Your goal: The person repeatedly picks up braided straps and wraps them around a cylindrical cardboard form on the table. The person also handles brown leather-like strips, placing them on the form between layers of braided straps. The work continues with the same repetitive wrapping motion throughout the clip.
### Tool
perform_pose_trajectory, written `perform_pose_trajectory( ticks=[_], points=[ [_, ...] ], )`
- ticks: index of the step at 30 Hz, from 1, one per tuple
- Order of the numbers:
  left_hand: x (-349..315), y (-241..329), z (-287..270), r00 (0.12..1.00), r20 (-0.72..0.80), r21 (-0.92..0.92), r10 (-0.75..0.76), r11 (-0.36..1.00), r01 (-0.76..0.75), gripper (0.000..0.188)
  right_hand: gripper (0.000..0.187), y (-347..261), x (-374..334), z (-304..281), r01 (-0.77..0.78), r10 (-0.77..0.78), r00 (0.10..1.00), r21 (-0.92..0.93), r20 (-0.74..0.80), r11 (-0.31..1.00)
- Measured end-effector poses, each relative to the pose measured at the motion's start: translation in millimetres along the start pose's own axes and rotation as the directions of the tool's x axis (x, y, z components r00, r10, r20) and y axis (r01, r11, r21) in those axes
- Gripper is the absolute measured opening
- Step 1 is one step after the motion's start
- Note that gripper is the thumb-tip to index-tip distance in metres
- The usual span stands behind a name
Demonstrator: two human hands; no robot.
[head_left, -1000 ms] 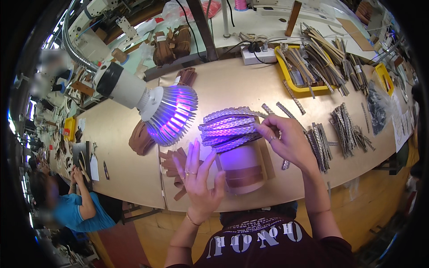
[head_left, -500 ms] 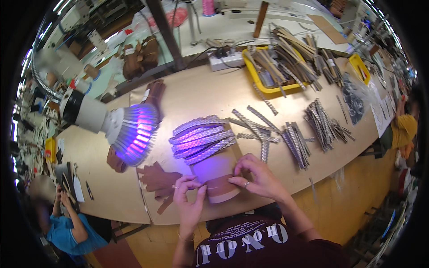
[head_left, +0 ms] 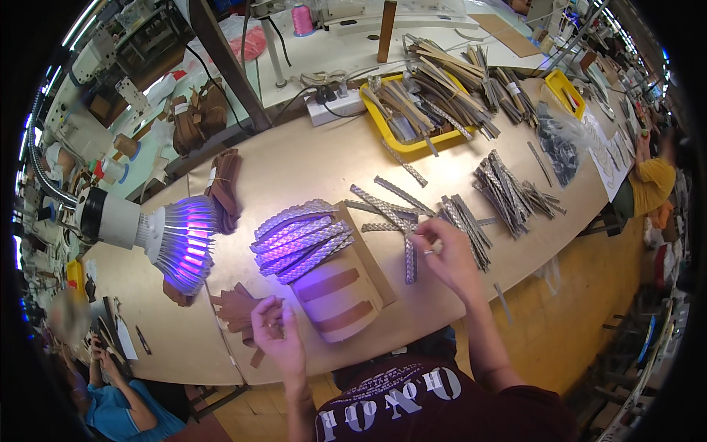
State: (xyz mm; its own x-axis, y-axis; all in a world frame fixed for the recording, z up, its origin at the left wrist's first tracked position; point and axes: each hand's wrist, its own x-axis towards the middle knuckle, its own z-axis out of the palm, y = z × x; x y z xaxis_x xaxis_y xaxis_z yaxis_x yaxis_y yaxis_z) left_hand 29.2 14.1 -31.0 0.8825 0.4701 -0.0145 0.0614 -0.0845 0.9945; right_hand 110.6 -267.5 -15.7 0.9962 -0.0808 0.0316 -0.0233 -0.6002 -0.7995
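A curved tan board [head_left: 324, 303] with two brown strips [head_left: 344, 317] across it lies at the table's near edge. Several silvery braided strips [head_left: 303, 239] arch over its far end, under purple light. Left of the board, my left hand [head_left: 280, 331] is half curled, a gap between thumb and fingers, beside a fan of brown strips [head_left: 234, 308]. My right hand [head_left: 446, 254] is right of the board, over loose braided strips [head_left: 410, 265]. Its fingers are bent together at their ends; whether they grip one is hidden.
A lamp [head_left: 184, 239] glows purple at left. Behind stand a yellow tray [head_left: 418, 145] of strips and a power strip [head_left: 335, 110]. Braided bundles [head_left: 504, 195] lie at right. Co-workers sit at lower left [head_left: 132, 405] and far right [head_left: 652, 184].
Both hands have left the brown strip on the board. The right hand moved right to the loose braided strips; the left drew away leftward. Two separate brown strips now show. The view has shifted.
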Motion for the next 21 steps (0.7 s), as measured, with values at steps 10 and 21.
perform_pose_trajectory(
  ticks=[10,21],
  points=[
    [-23.4,29.5,4.8,0.906,0.037,0.243,0.422,0.875,-0.418,0.014,0.03,42.9,-36.2,-32.8,-0.267,0.166,0.956,-0.477,-0.243,0.837],
    [-43.0,55.9,34.4,0.82,0.386,0.127,0.422,0.857,-0.5,0.013,0.021,49.1,-41.2,-41.5,-0.185,0.107,0.972,-0.394,-0.21,0.9]
  ],
)
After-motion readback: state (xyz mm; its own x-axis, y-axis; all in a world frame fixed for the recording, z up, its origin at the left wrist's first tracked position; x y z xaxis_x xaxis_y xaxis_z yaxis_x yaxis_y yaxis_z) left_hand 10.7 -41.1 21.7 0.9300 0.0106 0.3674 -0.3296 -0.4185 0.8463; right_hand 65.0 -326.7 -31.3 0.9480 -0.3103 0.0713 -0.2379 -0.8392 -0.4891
